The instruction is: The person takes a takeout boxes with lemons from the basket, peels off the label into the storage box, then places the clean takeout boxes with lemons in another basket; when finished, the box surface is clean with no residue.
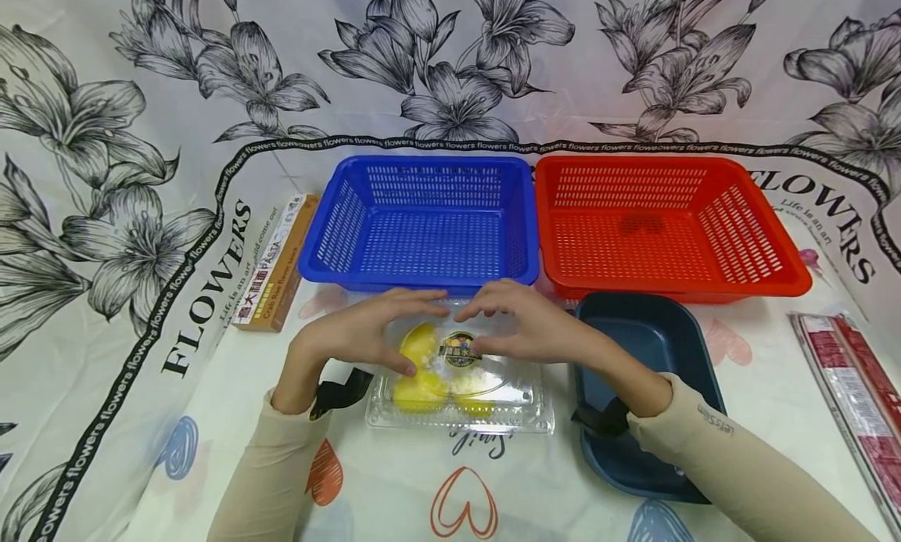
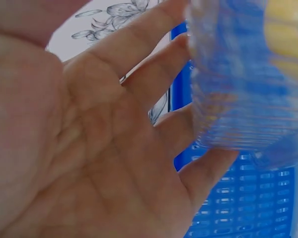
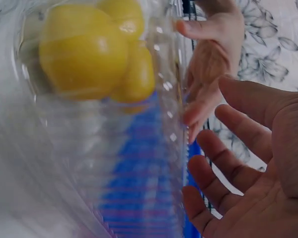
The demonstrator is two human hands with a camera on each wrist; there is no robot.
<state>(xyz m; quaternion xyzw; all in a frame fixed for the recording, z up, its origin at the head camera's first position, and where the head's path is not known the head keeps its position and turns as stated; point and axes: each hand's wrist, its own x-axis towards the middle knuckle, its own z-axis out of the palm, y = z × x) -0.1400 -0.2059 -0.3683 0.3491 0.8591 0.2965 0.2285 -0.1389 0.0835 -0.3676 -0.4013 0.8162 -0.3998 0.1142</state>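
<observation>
A clear plastic clamshell box with a round fruit label lies on the cloth in front of me, its lid down. Inside are yellow fruits that look like lemons. My left hand is over the box's left part, fingers spread and slightly bent. In the left wrist view its fingertips reach the box's ribbed side; contact is hard to tell. My right hand hovers over the right part, fingers loosely bent. The right wrist view shows a gap between this hand and the box.
A blue basket stands just behind the box, a red basket to its right. Under my right forearm is a dark blue tub. A pasta box lies left, and a red-and-white flat package at the far right.
</observation>
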